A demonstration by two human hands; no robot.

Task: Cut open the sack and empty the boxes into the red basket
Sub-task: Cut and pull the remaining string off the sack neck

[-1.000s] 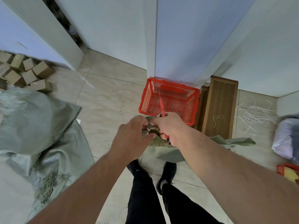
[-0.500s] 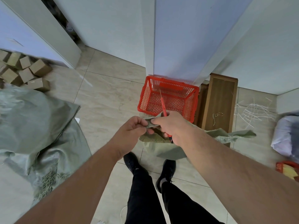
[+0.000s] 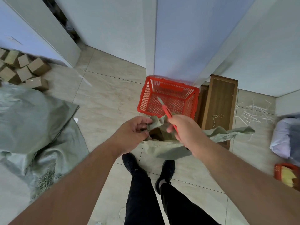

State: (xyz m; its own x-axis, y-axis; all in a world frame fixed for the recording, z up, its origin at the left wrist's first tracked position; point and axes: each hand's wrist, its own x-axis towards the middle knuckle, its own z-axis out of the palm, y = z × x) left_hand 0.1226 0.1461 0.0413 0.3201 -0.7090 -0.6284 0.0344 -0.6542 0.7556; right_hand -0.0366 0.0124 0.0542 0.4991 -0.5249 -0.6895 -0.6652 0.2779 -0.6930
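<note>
Sack (image 3: 168, 147) mouth pinched by left hand (image 3: 132, 133); right hand (image 3: 183, 128) fingers gripping red cutter (image 3: 168, 113), blade over empty red basket (image 3: 168, 99).

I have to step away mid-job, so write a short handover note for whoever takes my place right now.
Left hand: pinching the sack mouth edge.
Right hand: holding the red utility knife, blade out, pointing toward the red basket.
Sack stands at the feet, top open with a dark gap showing; basket just beyond it, no boxes inside.
Done: sack looks cut open.
Left: put the knife aside, tip the boxes into the basket.
</note>
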